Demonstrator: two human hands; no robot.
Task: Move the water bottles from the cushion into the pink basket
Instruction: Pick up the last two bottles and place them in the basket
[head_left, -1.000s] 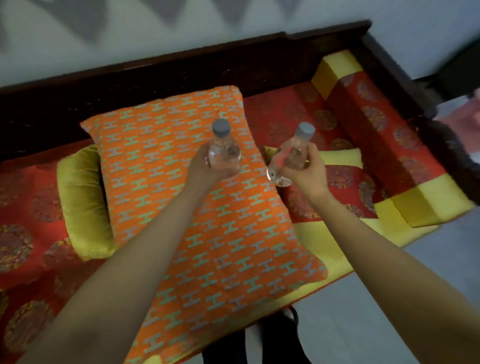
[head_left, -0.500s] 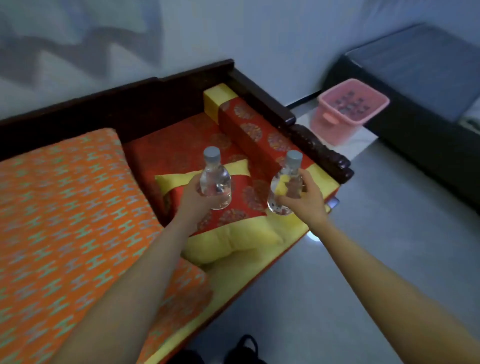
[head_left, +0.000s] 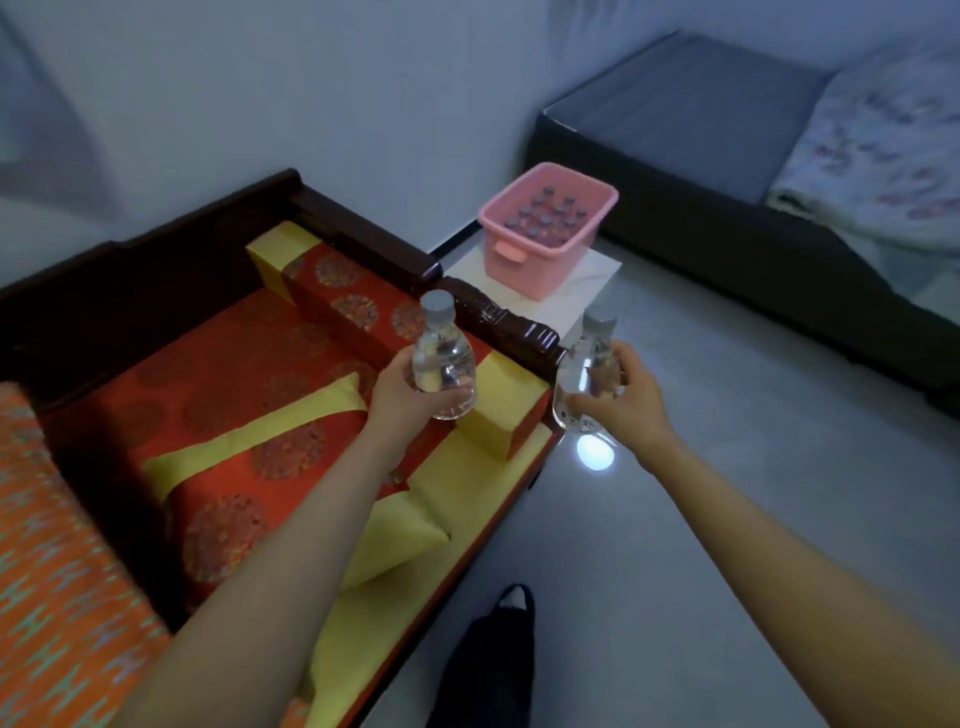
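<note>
Head view. A wooden bench (head_left: 156, 260) with red-and-yellow upholstery stands at left, its orange cushion (head_left: 62, 597) at the edge; grey floor (head_left: 753, 467) and a dark bed (head_left: 701, 119) lie at right. The left hand (head_left: 405, 395) wraps one water bottle (head_left: 444, 364) above the bench end. The right hand (head_left: 623, 405) wraps a second bottle (head_left: 584, 374) over the floor. The pink basket (head_left: 550, 265), holding capped bottles, sits on a white stand (head_left: 597, 280) past the armrest (head_left: 519, 330), with open floor alongside.

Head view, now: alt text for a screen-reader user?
A person's left hand and right hand each grip a water bottle cap up, the left bottle over a red-and-yellow bench, the right bottle over grey floor. Ahead, a pink basket on a white stand already holds capped bottles.
</note>
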